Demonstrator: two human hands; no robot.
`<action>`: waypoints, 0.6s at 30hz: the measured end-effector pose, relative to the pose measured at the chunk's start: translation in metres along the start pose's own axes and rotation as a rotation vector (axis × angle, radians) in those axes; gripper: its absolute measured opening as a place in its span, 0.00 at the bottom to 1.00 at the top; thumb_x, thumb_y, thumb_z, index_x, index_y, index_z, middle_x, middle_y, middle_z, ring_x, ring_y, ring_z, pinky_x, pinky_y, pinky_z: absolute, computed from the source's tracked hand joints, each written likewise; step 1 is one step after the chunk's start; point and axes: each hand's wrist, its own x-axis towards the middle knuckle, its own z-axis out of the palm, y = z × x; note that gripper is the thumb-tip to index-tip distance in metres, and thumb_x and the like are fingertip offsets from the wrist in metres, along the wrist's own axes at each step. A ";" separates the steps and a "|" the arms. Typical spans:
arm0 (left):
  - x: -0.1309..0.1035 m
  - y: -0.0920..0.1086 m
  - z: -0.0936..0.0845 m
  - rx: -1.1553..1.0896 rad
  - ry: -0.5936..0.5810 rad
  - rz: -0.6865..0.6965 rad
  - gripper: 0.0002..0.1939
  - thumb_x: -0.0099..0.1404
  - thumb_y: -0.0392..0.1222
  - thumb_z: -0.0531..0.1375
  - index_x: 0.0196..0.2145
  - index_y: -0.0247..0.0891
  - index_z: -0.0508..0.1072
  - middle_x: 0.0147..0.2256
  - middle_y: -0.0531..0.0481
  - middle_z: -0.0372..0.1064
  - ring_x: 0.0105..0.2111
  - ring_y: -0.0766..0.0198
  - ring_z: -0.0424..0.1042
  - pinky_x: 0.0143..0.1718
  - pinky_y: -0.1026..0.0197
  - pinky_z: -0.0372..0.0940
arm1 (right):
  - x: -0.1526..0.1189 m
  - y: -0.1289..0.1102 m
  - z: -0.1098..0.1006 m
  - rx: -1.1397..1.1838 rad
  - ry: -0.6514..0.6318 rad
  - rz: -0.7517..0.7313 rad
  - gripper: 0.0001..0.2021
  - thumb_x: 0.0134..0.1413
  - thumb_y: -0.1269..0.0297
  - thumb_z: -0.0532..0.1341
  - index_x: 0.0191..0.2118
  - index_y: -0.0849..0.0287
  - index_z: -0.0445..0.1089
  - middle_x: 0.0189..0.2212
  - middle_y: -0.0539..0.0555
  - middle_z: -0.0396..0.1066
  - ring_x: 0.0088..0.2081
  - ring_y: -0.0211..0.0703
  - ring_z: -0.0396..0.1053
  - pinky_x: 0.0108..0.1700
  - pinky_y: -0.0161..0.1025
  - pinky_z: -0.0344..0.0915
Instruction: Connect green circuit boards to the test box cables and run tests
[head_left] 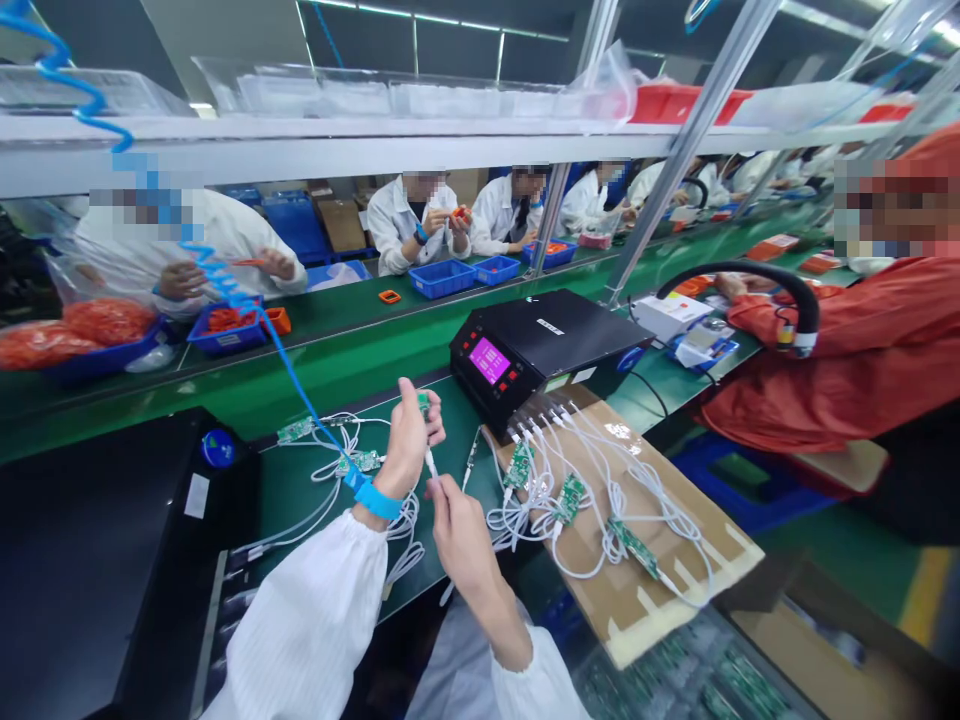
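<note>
My left hand (409,435), with a blue wrist strap (379,500) on its wrist, is closed around a small green circuit board (424,404). Just below it, my right hand (459,525) pinches the white plug of a cable (431,464) that points up at the board. Whether plug and board touch is hidden by the fingers. Beside my left hand, more circuit boards (362,461) lie among white cables on the green bench. To the right, several boards (570,498) with white cables rest on a cardboard sheet (667,500).
A black tester with a lit pink screen (490,359) stands behind the cardboard, cables running from its front. Another black box (112,560) fills the left side. A coiled blue cord (289,365) hangs to my wrist. Co-workers sit across the belt (360,340); a person in orange (840,350) sits right.
</note>
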 end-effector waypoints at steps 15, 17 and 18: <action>0.025 -0.031 -0.012 0.768 -0.179 -0.181 0.03 0.78 0.36 0.51 0.47 0.38 0.62 0.30 0.53 0.65 0.22 0.67 0.65 0.26 0.64 0.62 | 0.060 0.018 -0.020 -0.731 0.093 0.286 0.20 0.77 0.62 0.47 0.56 0.70 0.70 0.53 0.74 0.70 0.49 0.56 0.78 0.46 0.43 0.72; 0.029 -0.046 -0.012 0.883 -0.197 -0.141 0.06 0.77 0.34 0.50 0.47 0.38 0.64 0.33 0.50 0.68 0.26 0.65 0.68 0.30 0.62 0.64 | 0.068 0.023 -0.031 -0.749 0.060 0.378 0.18 0.75 0.71 0.46 0.59 0.71 0.67 0.53 0.74 0.70 0.45 0.51 0.80 0.42 0.39 0.71; 0.030 -0.053 -0.011 0.915 -0.204 -0.135 0.05 0.77 0.34 0.50 0.46 0.38 0.65 0.34 0.48 0.69 0.28 0.63 0.70 0.33 0.61 0.64 | 0.073 0.026 -0.035 -0.753 0.032 0.400 0.17 0.73 0.76 0.46 0.59 0.71 0.66 0.51 0.72 0.72 0.44 0.50 0.80 0.42 0.38 0.71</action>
